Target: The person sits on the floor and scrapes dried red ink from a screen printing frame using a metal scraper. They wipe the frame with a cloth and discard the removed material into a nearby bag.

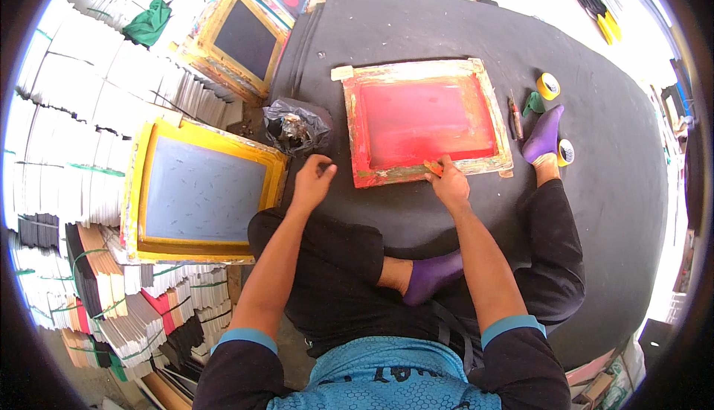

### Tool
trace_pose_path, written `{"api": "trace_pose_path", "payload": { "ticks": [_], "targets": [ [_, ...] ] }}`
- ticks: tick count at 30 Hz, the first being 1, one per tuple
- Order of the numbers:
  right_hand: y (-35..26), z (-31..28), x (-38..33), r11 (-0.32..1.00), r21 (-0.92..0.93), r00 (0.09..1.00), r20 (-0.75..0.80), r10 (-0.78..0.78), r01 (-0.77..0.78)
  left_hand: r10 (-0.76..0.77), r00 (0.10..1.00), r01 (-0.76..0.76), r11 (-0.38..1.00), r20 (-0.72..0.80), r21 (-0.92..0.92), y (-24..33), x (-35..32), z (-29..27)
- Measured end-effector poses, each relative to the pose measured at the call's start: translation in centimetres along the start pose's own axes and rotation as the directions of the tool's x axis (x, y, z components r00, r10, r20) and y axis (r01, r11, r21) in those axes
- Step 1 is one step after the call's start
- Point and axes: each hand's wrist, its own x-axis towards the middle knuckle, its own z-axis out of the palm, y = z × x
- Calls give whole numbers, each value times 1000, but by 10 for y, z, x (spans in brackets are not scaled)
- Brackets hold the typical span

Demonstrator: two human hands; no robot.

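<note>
While a dark plastic bag (317,114) of crumpled scraps (295,130) sits open, the left hand (315,181) curls loosely beside it; whether it holds anything I cannot tell. On the black surface (602,164) lies the red-smeared screen frame (424,118), long axis side to side, wooden rim stained and patchy. At its near edge, the right hand (449,184) pinches a small orange piece (433,167).

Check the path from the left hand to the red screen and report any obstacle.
Nothing visible stands between the left hand and the red screen; the black mat spans that gap. The black plastic bag sits just beyond the hand, off that line.
</note>
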Motion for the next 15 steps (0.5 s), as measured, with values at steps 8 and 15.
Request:
{"api": "trace_pose_path", "payload": {
  "ticks": [8,15],
  "targets": [
    [-35,34,-22,941,-60,939,-63,-338,334,-91,995,75,953,42,293,-4,11,45],
    [-90,98,-21,715,-218,720,-69,-690,664,-224,953,205,973,203,109,-32,3,59]
  ]
}}
